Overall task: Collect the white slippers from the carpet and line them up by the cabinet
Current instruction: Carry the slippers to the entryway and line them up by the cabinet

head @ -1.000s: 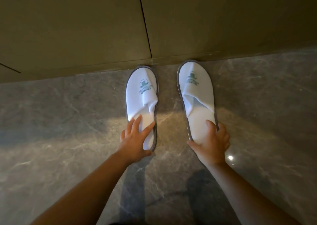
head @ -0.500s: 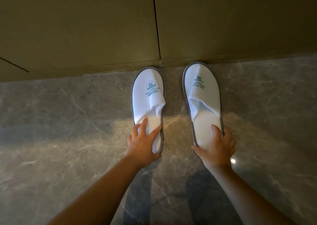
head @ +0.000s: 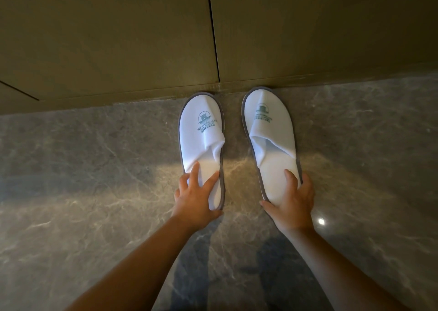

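Observation:
Two white slippers with grey edging and a green logo lie side by side on the marble floor, toes touching the base of the olive cabinet (head: 142, 38). My left hand (head: 196, 199) grips the heel of the left slipper (head: 201, 130), fingers spread on its insole. My right hand (head: 292, 199) holds the heel of the right slipper (head: 270, 130), thumb on the insole and fingers wrapped around the right edge. A gap about one slipper wide separates the two.
Grey veined marble floor (head: 83, 192) spreads to both sides and toward me. A vertical seam (head: 213, 33) between two cabinet doors runs just above the slippers. A bright light spot (head: 321, 221) reflects on the floor right of my right wrist.
Both slippers have stayed against the cabinet with my hands still on their heels. The view has shifted slightly, placing the slippers further right in the frame.

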`<state>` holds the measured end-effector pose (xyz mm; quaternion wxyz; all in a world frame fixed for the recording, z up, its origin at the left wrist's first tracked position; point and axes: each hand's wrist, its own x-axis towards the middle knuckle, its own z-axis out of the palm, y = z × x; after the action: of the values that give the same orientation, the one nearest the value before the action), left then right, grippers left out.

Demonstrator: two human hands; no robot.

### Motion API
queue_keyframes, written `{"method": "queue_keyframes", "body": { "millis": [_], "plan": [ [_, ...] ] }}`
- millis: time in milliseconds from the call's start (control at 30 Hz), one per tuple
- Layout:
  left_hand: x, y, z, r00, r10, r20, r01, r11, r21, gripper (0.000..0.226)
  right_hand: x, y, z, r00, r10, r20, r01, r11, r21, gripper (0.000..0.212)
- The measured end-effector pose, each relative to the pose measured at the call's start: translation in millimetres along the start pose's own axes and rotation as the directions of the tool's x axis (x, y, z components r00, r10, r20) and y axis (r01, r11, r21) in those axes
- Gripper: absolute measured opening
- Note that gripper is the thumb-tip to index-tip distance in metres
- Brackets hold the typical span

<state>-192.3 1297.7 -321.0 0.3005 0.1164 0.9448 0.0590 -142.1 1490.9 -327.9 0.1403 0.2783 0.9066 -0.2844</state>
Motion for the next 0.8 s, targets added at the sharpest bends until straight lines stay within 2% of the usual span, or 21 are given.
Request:
{"method": "queue_keyframes", "body": {
  "millis": [433, 567, 700, 800],
  "plan": [
    [-4.4, -3.9, -0.8, 1.0, -0.001, 0.016, 0.002, 1.0, -0.005, 0.087, -5.1, -13.7, 2.4, 1.0, 0.027, -0.013, -0.027, 0.999, 0.031, 0.087],
    [-17.3, -9.3, -30.0, 1.0, -0.012, -0.005, 0.012, 1.0, -0.012, 0.078, -12.6, -29.4, -31.2, 0.998, -0.052, -0.029, 0.053, 0.998, 0.036, 0.071],
    [-71.0, -8.8, -98.2, 0.994, -0.078, 0.071, 0.094, 0.958, -0.27, 0.06, -48.3, -76.0, -99.8, 0.987, -0.163, 0.001, 0.161, 0.977, 0.138, 0.036],
    [-145.5, -10.1, -163.6, 0.985, -0.096, 0.143, 0.153, 0.869, -0.47, 0.048, -97.7, -138.5, -161.5, 0.957, -0.268, 0.107, 0.24, 0.945, 0.221, 0.019]
  ]
}}
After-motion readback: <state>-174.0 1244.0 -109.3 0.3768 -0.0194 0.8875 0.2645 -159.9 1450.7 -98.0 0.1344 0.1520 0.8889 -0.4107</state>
